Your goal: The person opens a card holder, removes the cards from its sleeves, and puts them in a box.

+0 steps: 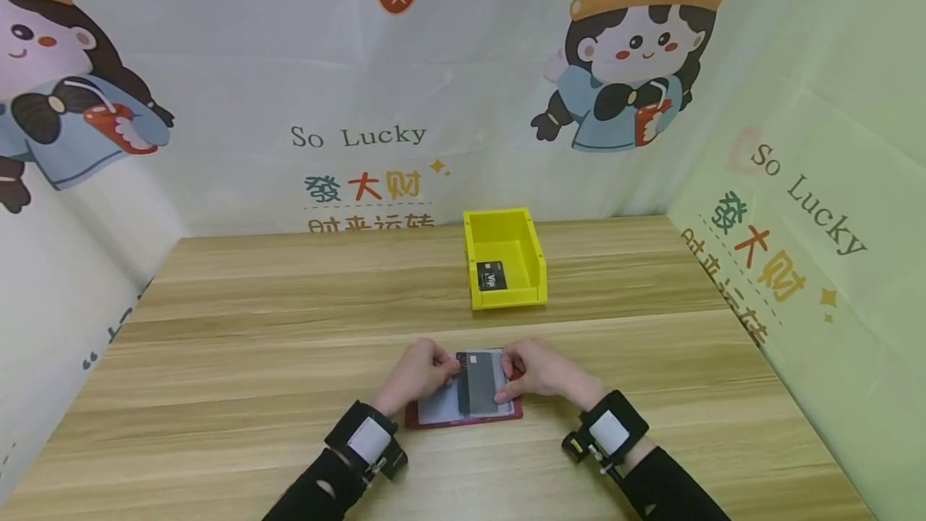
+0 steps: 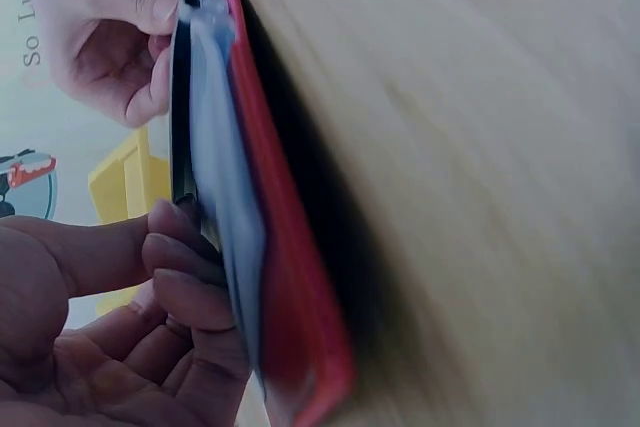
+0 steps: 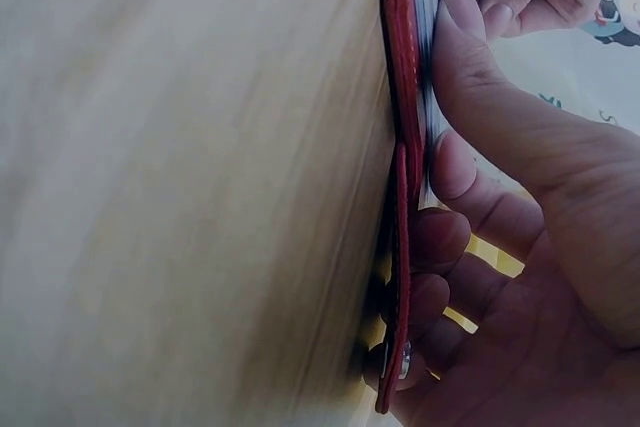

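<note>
A red card holder [image 1: 463, 423] lies opened on the wooden table, with pale plastic sleeves [image 1: 436, 408] inside. On top of the sleeves is a dark grey bank card [image 1: 481, 384] with a small chip. My left hand [image 1: 419, 374] pinches the left edge of this card near its upper corner. My right hand [image 1: 542, 371] grips the holder's right side. In the right wrist view, its thumb [image 3: 480, 87] presses the sleeves while fingers curl behind the red strap [image 3: 402, 247], which bears a metal snap. How far the card sits inside a sleeve is hidden.
Beyond the hands stands a yellow open-front bin [image 1: 506, 260] with a black VIP card [image 1: 492, 276] inside. A printed cloth [image 1: 477, 87] hangs behind and at the sides of the wooden table [image 1: 253, 360].
</note>
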A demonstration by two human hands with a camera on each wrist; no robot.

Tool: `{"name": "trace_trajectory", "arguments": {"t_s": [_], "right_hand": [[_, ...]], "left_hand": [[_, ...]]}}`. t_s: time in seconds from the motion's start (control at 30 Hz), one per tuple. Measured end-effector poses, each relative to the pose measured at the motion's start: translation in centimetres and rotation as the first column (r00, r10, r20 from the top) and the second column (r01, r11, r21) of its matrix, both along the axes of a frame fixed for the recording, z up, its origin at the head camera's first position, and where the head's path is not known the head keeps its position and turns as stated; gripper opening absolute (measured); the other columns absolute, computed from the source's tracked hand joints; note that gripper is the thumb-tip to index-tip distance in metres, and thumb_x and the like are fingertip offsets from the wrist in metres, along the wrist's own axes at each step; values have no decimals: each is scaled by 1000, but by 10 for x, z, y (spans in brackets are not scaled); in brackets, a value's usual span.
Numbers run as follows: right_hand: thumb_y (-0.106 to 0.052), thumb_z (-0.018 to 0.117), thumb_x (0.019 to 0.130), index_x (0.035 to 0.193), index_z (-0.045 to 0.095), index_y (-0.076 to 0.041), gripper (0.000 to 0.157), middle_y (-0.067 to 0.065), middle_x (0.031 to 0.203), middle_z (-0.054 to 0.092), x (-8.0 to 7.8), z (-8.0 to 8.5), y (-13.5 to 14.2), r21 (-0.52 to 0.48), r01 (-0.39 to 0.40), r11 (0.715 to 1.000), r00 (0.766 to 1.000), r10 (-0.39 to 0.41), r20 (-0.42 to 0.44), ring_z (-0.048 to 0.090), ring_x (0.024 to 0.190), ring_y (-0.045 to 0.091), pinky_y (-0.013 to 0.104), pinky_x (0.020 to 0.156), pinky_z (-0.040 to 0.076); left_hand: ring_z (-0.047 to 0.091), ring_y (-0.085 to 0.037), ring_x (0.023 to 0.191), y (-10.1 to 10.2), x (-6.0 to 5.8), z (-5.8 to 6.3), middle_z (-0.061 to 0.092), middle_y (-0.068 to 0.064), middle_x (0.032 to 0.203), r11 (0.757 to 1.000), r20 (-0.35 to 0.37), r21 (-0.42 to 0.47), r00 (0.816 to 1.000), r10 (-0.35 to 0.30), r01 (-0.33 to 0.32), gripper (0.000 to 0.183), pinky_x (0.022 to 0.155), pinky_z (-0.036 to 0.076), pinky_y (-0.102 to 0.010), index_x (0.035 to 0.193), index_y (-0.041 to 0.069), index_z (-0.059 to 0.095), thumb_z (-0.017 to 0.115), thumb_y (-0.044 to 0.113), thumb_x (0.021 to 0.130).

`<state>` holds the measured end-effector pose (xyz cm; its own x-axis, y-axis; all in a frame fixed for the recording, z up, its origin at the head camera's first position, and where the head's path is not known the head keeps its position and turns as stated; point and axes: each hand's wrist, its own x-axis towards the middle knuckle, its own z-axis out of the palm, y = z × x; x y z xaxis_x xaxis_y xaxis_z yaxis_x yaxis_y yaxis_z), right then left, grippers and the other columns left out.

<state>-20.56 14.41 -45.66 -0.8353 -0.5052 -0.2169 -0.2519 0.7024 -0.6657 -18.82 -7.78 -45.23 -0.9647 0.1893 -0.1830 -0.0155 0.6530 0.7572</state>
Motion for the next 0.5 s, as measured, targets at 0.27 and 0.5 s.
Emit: {"name": "trace_trajectory", "arguments": {"t_s": [0.27,0.5], "right_hand": [[-22,88,77,77,55,-10,34,-4,70,46,0,0,0,-6,-2,1000,1000,2,0,44,67,11,20,59,31],[-22,88,76,77,55,-9,35,-4,69,46,0,0,0,-3,-2,1000,1000,2,7,45,67,12,21,59,31]], "left_hand": [[48,-8,55,-12,2,4,63,-1,60,1000,-10,-10,1000,12,-12,28,50,37,-20,68,0,69,67,8,94],[62,-7,58,-26,2,6,70,-11,70,990,80,142,996,-28,17,20,57,55,-24,83,-8,70,61,3,97]]}}
